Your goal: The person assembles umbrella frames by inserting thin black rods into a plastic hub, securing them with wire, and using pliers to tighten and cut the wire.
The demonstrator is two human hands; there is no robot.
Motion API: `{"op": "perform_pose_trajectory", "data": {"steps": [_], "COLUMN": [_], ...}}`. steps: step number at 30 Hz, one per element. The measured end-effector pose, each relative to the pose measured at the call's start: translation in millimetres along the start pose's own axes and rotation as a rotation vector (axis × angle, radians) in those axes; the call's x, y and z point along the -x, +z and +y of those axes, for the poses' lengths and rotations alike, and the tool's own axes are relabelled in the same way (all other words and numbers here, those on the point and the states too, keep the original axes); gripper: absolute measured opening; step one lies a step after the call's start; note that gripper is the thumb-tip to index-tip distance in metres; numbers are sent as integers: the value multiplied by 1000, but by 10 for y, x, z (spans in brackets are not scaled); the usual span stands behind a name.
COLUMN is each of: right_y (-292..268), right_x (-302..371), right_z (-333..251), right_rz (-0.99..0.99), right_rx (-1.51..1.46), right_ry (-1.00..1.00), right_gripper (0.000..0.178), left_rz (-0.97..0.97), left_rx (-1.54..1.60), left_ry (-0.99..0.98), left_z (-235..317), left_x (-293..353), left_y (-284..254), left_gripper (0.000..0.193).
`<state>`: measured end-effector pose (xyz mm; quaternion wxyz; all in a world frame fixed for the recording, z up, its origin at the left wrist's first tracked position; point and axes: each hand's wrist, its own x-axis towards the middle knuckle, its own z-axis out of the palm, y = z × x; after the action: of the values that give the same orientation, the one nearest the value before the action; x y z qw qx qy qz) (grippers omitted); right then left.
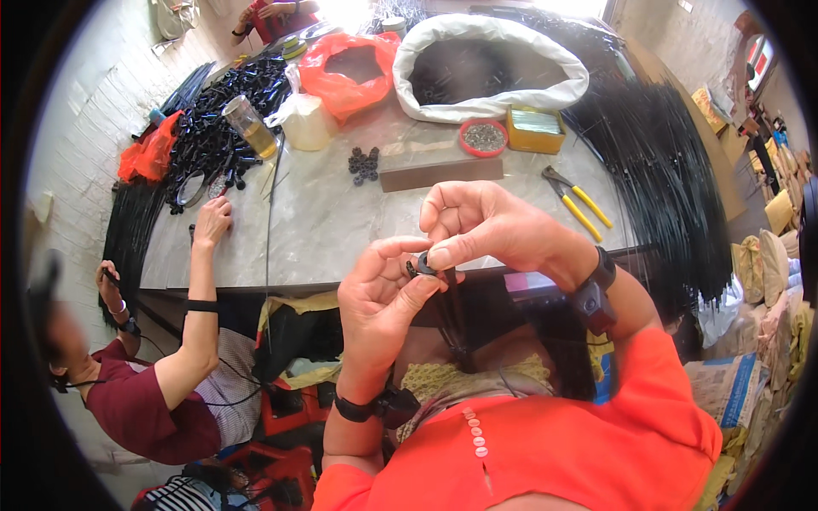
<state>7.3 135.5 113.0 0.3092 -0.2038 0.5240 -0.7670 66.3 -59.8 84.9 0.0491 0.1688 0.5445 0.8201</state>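
My left hand and my right hand meet in front of me, just past the table's near edge. Between their fingertips they pinch a small black round part; its exact kind is too small to make out. Thumb and forefinger of each hand press on it, with the right thumb over its top. Beyond my hands lies a flat brown bar on the grey table. A cluster of small dark round parts sits left of the bar. Yellow-handled pincers lie to the right.
Behind the bar stand a red dish of small metal pieces, a yellow box and a white sack. Long black rods heap at the right, black parts at the left. A co-worker's hand works at left.
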Motion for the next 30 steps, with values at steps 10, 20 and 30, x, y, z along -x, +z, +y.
{"op": "perform_pose_trajectory", "data": {"steps": [10,20,30], "right_y": [132,447,418], "right_x": [16,153,120], "right_z": [523,852,754], "right_rz": [-10,290,221], "right_rx": [-279,4,-27], "right_ry": [-107,-423,-417], "right_gripper": [39,10,14], "left_rz": [124,252,-3], "left_rx": [-119,-317,-206], "left_ry": [43,125,155], "left_z": [130,101,73], "left_x": [229,308,253], "left_y": [-81,-41,-288], "left_gripper": [22,23,25]}}
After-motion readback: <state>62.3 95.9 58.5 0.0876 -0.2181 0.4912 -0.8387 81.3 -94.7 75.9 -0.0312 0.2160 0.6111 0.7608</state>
